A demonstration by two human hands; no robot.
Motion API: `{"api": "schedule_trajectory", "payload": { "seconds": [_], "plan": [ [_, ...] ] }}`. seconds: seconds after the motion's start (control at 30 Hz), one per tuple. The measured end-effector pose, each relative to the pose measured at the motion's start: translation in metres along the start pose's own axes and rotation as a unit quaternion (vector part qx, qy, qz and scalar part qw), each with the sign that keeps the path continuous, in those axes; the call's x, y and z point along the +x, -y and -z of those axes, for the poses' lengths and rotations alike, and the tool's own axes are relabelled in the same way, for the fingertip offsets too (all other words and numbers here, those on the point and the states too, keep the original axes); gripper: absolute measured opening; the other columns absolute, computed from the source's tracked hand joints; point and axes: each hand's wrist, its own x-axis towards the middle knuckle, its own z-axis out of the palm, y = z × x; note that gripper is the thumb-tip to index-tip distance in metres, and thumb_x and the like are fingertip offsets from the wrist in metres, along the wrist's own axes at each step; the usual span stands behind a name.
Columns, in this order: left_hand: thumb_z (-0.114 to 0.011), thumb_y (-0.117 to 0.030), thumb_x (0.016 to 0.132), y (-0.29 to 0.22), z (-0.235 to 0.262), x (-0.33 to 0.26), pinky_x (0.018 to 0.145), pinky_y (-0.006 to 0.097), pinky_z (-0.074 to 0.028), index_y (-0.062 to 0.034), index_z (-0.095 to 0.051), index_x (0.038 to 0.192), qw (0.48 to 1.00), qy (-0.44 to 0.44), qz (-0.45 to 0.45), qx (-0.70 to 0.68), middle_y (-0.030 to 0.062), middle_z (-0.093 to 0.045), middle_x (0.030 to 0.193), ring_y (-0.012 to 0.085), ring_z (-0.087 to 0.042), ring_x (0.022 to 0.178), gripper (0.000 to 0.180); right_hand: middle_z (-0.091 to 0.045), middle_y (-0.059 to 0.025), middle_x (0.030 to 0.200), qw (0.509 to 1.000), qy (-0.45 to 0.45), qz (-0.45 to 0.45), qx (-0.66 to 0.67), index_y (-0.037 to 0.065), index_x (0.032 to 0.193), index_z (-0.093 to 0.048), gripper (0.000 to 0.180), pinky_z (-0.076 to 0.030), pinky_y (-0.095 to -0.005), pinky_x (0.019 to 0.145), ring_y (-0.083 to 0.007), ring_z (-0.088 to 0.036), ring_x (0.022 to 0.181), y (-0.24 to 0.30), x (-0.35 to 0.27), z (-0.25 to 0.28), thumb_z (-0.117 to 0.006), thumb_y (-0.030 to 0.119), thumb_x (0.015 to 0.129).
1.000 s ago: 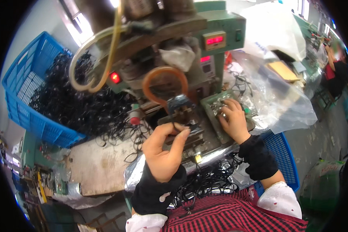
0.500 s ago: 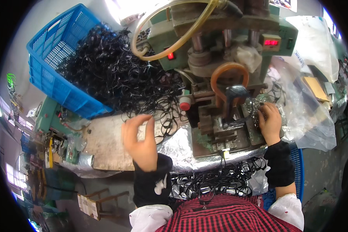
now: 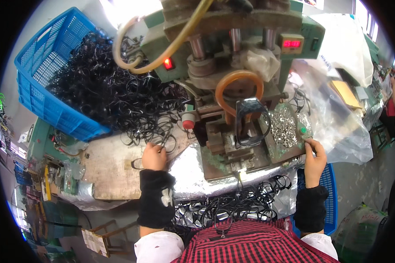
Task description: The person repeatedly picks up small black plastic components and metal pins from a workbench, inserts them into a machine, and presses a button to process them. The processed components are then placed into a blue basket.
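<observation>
At the front of a green press (image 3: 309, 26), a black plastic frame-like loop (image 3: 238, 127) sits tilted up over the metal die (image 3: 238, 154). My left hand (image 3: 154, 157) is left of the press, its fingers closed at the near edge of the loose loops; a thin black loop (image 3: 136, 165) shows from beneath it. My right hand (image 3: 316, 160) is at the right front corner of the press base, thumb and forefinger pinched together; whatever lies between them is too small to see. Beside it are a green button (image 3: 303, 130) and a heap of small shiny metal pieces (image 3: 283, 128).
A blue crate (image 3: 59, 107) lies tipped at the back left, with black loops (image 3: 114, 87) spilling onto the table (image 3: 114, 175). More loops (image 3: 232, 201) lie before me at the table's front edge. A red knob (image 3: 188, 122) and orange ring (image 3: 220, 90) are on the press. Clear plastic (image 3: 338, 136) lies right.
My left hand has closed and lowered onto the loops. My right hand has moved from the metal pieces to the base's front corner. The whole view has shifted, and the loop at the die looks more upright.
</observation>
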Motion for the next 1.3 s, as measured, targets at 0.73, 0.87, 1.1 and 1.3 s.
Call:
{"api": "schedule_trajectory", "payload": {
  "seconds": [0.73,0.87,1.1,1.3],
  "plan": [
    [-0.055,-0.002,0.098,-0.200,0.117,0.001,0.081,0.030,-0.052,-0.0025,-0.053,0.110,0.735,-0.193,-0.148,-0.632,0.0091,-0.062,0.100,0.0168,-0.062,0.093,0.012,-0.066,-0.0036,0.091,0.812,0.222,-0.203,0.500,-0.003,0.124,-0.053,0.046,-0.048,-0.0214,0.081,-0.0090,-0.061,0.089,0.158,0.000,-0.092,-0.070,-0.004,0.082],
    [-0.055,0.002,0.096,-0.214,0.123,0.020,0.076,0.032,-0.054,-0.0007,-0.052,0.104,0.762,-0.193,-0.090,-0.612,0.0086,-0.061,0.097,0.0172,-0.062,0.086,0.009,-0.067,-0.0090,0.103,0.791,0.190,-0.228,0.535,-0.007,0.127,-0.050,0.047,-0.048,-0.0227,0.085,-0.0109,-0.062,0.094,0.178,-0.010,-0.092,-0.067,-0.006,0.083],
    [-0.071,0.008,0.082,-0.241,0.115,-0.018,0.075,0.026,-0.053,0.0020,-0.059,0.094,0.794,-0.040,-0.095,-0.599,0.0123,-0.070,0.089,0.0164,-0.068,0.081,0.018,-0.064,-0.0155,0.122,0.953,0.211,0.115,0.184,0.005,0.118,-0.066,0.035,-0.045,-0.0387,0.101,-0.0277,-0.060,0.116,0.124,0.013,-0.056,-0.068,0.009,0.083],
    [-0.074,0.003,0.083,-0.261,0.106,-0.013,0.071,0.022,-0.050,0.0019,-0.064,0.091,0.801,0.020,-0.070,-0.594,0.0068,-0.070,0.088,0.0089,-0.064,0.078,0.013,-0.061,-0.0179,0.123,0.964,0.082,0.146,-0.206,0.007,0.091,-0.069,0.018,-0.043,-0.0471,0.100,-0.0377,-0.049,0.127,0.032,0.034,-0.065,-0.074,0.012,0.074]
  ]
}}
